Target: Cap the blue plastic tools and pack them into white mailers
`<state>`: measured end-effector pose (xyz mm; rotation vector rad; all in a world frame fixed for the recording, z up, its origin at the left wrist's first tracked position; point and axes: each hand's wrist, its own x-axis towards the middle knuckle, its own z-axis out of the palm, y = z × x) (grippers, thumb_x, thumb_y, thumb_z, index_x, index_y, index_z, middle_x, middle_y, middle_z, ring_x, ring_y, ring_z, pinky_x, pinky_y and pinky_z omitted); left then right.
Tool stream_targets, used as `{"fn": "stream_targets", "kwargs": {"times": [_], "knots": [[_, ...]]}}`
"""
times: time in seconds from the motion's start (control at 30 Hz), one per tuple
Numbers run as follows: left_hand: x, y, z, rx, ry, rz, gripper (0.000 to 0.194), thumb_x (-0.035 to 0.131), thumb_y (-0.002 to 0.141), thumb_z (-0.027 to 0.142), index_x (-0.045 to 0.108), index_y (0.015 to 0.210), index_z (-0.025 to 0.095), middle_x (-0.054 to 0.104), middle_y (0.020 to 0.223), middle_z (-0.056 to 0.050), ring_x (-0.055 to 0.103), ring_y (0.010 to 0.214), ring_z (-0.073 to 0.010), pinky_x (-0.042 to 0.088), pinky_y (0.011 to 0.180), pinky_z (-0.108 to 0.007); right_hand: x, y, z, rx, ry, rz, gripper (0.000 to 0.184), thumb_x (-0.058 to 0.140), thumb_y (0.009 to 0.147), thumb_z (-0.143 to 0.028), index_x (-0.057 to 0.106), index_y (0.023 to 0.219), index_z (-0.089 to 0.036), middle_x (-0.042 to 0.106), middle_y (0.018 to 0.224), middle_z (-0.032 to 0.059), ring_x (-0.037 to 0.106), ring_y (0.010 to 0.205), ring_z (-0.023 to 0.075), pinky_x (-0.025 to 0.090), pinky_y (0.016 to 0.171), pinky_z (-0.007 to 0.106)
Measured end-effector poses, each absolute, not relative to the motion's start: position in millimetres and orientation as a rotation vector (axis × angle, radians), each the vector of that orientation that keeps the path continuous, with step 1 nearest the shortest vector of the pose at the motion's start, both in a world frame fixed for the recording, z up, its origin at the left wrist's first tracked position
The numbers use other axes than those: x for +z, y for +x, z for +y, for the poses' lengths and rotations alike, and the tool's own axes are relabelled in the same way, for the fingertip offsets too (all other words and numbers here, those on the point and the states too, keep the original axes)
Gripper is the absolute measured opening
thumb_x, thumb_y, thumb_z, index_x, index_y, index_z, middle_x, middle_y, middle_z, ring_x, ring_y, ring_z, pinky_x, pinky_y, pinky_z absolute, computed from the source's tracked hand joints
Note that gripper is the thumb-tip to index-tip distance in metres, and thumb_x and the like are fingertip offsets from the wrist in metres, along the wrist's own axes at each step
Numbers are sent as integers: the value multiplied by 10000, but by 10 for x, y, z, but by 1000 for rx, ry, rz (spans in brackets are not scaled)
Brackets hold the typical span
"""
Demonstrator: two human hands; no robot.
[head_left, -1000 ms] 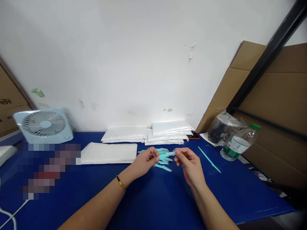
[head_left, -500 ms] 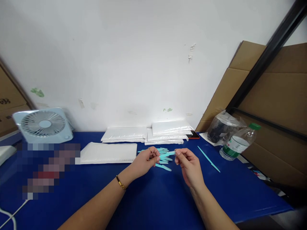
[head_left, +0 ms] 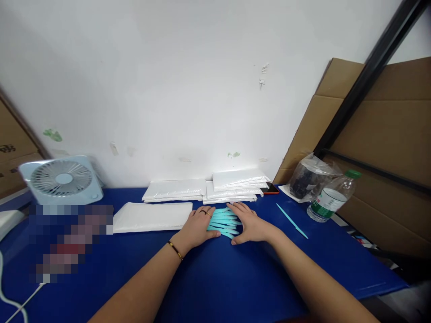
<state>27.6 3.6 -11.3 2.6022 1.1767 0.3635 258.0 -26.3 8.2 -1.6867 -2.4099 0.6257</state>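
Several teal eyebrow razors point(head_left: 224, 220) lie side by side as a loose bunch on the blue table point(head_left: 215, 278). At the bunch's left end is my left hand point(head_left: 199, 226), its thumb and fingers spread around the razor ends and partly covering them. Opposite it, my right hand point(head_left: 248, 224) curves round the right end with thumb and fingertips wide apart. Both hands are open and touch or nearly touch the bunch from its sides. One more teal eyebrow razor point(head_left: 292, 221) lies apart, to the right of my right hand.
White plastic packages point(head_left: 177, 188) and a stack of them point(head_left: 239, 180) line the wall, with another package point(head_left: 153, 216) nearer on the left. A phone point(head_left: 271, 188), a bagged dark object point(head_left: 303, 181) and a water bottle point(head_left: 328, 204) stand right. A blue fan point(head_left: 63, 179) is far left.
Half a second ago my hands held one razor between them above the bunch. That razor is let go, and both hands have opened and lowered to the bunch's two ends.
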Motion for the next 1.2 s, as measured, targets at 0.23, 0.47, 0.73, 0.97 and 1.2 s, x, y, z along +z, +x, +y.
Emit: {"fn": "stream_targets", "kwargs": {"times": [0.23, 0.47, 0.73, 0.97, 1.2], "knots": [[-56, 444, -63, 330, 2843, 1226, 306, 512, 830, 319, 533, 1076, 137, 564, 1041, -125, 497, 990, -278, 418, 793, -383, 114, 2387, -59, 331, -1462, -2670, 500, 595, 628, -191, 495, 1115, -139, 521, 1029, 106, 512, 942, 227, 411, 795, 316], [-73, 558, -155, 204, 2821, 1266, 186, 531, 750, 211, 525, 921, 138, 585, 950, -110, 545, 897, -252, 435, 764, -352, 135, 2169, -185, 19, -1705, -2883, 265, 574, 647, -217, 578, 904, -151, 622, 907, 118, 598, 809, 266, 425, 644, 317], [-33, 591, -184, 908, 2217, 1078, 127, 475, 839, 296, 496, 878, 177, 610, 772, -16, 594, 695, -161, 408, 597, -241, 1210, 2144, -469, 116, -1465, -2538, 571, 678, 667, -456, 516, 1168, -232, 596, 1076, 65, 567, 935, 225, 426, 722, 283], [-123, 700, -241, 1004, 2026, 992, 132, 508, 822, 292, 504, 794, 164, 593, 633, 11, 565, 552, -129, 402, 515, -219, 998, 1808, -508, 125, -1385, -2390, 393, 313, 941, -373, 636, 900, -153, 617, 903, 82, 564, 849, 167, 411, 745, 276], [131, 505, -279, 655, 2950, 1160, 53, 483, 830, 192, 520, 858, 168, 613, 727, -29, 578, 662, -171, 392, 602, -267, 897, 2239, -557, 726, -1572, -2347, 500, 637, 685, -547, 616, 1002, -160, 643, 959, 78, 587, 845, 204, 440, 686, 272]]}}
